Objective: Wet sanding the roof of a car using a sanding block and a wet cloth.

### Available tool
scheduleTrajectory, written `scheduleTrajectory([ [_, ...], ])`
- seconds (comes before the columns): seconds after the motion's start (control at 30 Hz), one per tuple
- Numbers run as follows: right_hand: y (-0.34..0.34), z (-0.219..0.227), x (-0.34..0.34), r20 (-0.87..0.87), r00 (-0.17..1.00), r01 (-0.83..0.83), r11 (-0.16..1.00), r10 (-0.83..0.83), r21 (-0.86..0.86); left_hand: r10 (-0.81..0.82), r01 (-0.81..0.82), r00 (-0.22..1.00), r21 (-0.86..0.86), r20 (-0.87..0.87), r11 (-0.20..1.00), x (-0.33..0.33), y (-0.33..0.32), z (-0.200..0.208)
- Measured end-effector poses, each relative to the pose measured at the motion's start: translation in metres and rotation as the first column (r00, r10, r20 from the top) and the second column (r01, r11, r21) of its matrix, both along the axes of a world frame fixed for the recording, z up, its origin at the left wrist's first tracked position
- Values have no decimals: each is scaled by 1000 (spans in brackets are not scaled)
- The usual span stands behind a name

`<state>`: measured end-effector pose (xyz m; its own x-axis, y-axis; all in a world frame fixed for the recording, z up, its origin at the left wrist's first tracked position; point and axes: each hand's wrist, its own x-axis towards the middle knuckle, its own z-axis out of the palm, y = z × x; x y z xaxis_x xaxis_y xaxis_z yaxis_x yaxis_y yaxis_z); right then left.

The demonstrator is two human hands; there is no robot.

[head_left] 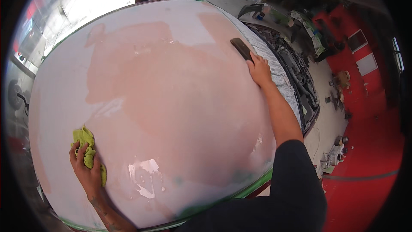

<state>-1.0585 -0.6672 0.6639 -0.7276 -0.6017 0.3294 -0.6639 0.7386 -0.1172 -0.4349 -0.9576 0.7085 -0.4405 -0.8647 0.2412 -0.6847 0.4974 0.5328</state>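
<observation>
On car roof [193, 103]: prob. mid-sanding, surface wet in spots.
Done: pinkish area [124, 77], apparently rubbed back (best guess).
Left: pale margins [56, 103], puddle [146, 167] to wipe, prob.
L hand [89, 175]: grasping yellow-green cloth [84, 138] on roof.
R hand [260, 71]: gripping dark block [241, 48] nr far-right edge.
Containers: poss. dark can [340, 140] off right; can't see contents.
</observation>
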Motion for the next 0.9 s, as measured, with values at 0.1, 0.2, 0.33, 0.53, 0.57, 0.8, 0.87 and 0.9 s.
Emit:
scheduleTrajectory([
  [0.1,-34,-5,-7,99,987,119,987,-130,110,4,-4,1000,-14,-30,1000,8,-4,-8],
  [0.2,0,-18,31,125,992,22,999,-28,46,-5,5,1000,2,-14,1000,7,-1,-6],
  [0.33,61,4,144,38,996,-83,997,83,-2,18,-18,1000,10,-5,1000,13,2,5],
  [0.53,22,-2,45,-16,997,-70,998,70,6,19,-19,1000,18,1,1000,6,1,1],
  [0.57,4,-2,10,7,1000,9,999,-9,50,19,-19,1000,26,2,999,4,0,0],
  [0.8,9,-17,22,56,998,-30,999,28,27,1,2,999,69,-36,998,8,0,-4],
  [0.87,44,-1,91,56,994,-94,996,94,-7,25,-25,1000,51,-1,998,11,2,8],
  [0.9,53,4,110,54,994,-99,995,99,-10,25,-25,1000,56,4,998,11,1,8],
])
